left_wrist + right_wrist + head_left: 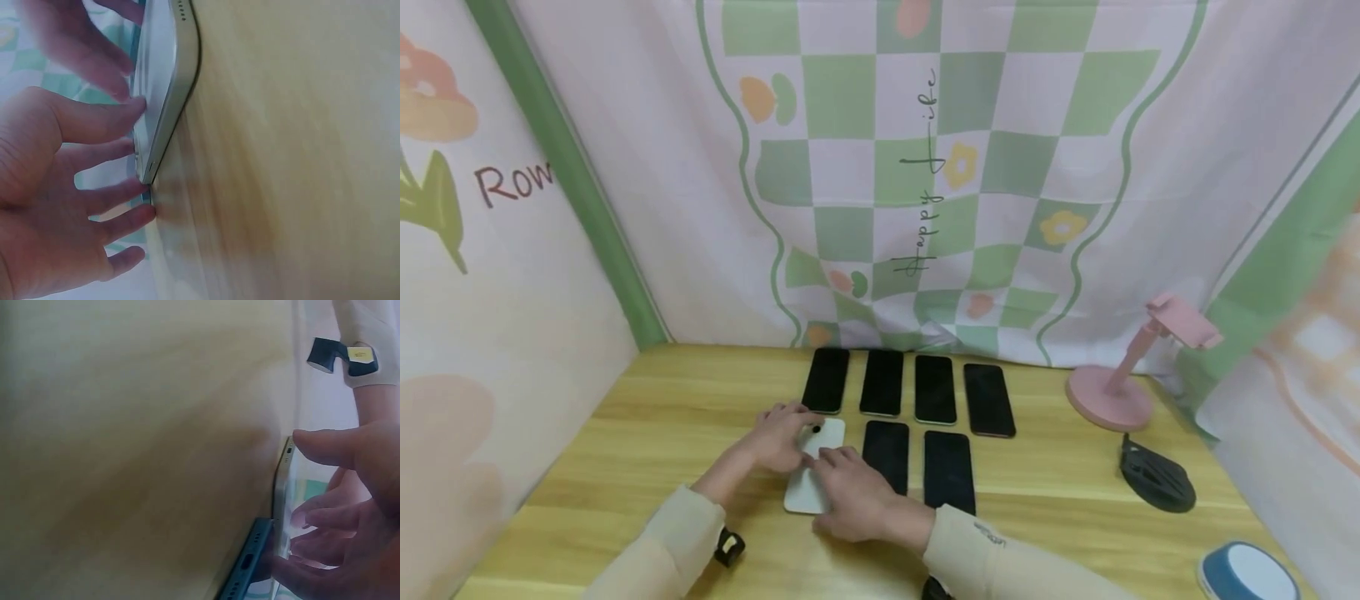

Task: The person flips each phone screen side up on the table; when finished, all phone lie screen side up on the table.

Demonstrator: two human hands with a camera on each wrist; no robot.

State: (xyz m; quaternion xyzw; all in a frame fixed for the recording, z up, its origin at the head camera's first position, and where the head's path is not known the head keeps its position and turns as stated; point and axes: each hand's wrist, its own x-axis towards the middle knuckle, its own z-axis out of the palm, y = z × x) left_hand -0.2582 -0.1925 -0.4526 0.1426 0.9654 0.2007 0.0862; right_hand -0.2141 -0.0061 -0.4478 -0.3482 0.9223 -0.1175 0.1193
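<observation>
A white phone (805, 493) lies flat, back side up, on the wooden table, its camera near the far end. My left hand (781, 437) is at its far left part; in the left wrist view the thumb of my left hand (56, 194) touches the phone's back and the other fingers extend past its edge. Over the phone's right side is my right hand (857, 502). In the right wrist view, the thumb of my right hand (365, 550) is at the port end of the phone (284, 484), fingers along its side. A dark phone (886, 454) lies just right of it.
Behind stands a row of several phones (936, 390) lying screen up, with another phone (948, 471) nearer. To the right are a pink stand (1108, 398), a black folded holder (1157, 475) and a blue-white round object (1247, 573). A patterned curtain (842, 175) borders the table's back.
</observation>
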